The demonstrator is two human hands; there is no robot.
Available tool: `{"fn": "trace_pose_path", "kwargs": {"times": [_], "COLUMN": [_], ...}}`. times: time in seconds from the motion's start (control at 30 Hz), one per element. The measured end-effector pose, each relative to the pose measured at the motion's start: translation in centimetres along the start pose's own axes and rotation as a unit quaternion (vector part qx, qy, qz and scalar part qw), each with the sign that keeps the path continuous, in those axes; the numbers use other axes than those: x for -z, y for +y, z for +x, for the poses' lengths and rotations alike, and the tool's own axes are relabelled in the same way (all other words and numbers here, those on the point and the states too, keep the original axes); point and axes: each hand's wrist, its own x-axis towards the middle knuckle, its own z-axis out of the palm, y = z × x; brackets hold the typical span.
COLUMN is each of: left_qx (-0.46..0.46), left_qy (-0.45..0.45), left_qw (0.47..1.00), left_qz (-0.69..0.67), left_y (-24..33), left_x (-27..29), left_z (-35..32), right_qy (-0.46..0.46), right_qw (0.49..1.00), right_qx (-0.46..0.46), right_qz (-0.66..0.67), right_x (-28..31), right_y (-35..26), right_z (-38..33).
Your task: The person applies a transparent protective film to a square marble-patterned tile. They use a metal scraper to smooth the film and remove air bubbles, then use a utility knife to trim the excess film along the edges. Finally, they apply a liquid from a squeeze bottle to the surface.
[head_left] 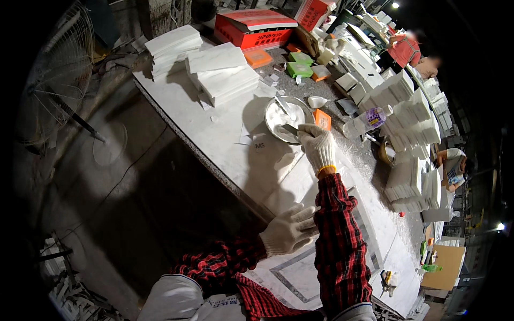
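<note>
Putty knife (289,129) sits clamped in the gloved right hand (317,145), its blade at the rim of the metal bowl (274,126). Well below the bowl, the gloved left hand (288,230) presses flat, fingers together, on a white slab (300,182), holding nothing.

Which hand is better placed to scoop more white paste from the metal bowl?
Right. The right hand already grips a scraper blade at the metal bowl rim. The left hand rests on the near table edge, far from it.

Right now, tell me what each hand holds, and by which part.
Right hand grips a scraper by its handle; left hand holds nothing.
</note>
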Motion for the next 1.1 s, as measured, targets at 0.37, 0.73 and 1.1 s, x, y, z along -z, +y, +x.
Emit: {"fn": "trace_pose_path", "kwargs": {"times": [0.37,0.73,1.1], "left_qx": [0.032,0.088,0.012], "left_qy": [-0.020,0.062,0.018], "left_qw": [0.998,0.978,0.999], "left_qz": [-0.047,-0.178,-0.032], "left_y": [-0.1,0.1,0.3], "left_x": [-0.2,-0.9,0.7], "left_z": [-0.1,0.4,0.6], "right_qy": [-0.036,-0.075,-0.126], "right_qw": [0.998,0.995,0.924], "right_qx": [-0.017,-0.009,-0.114], "right_qz": [0.055,0.066,0.342], "right_x": [-1.6,-2.0,-0.1], "right_y": [-0.8,-1.0,-1.8], "right_z": [1.1,2.2,0.9]}}
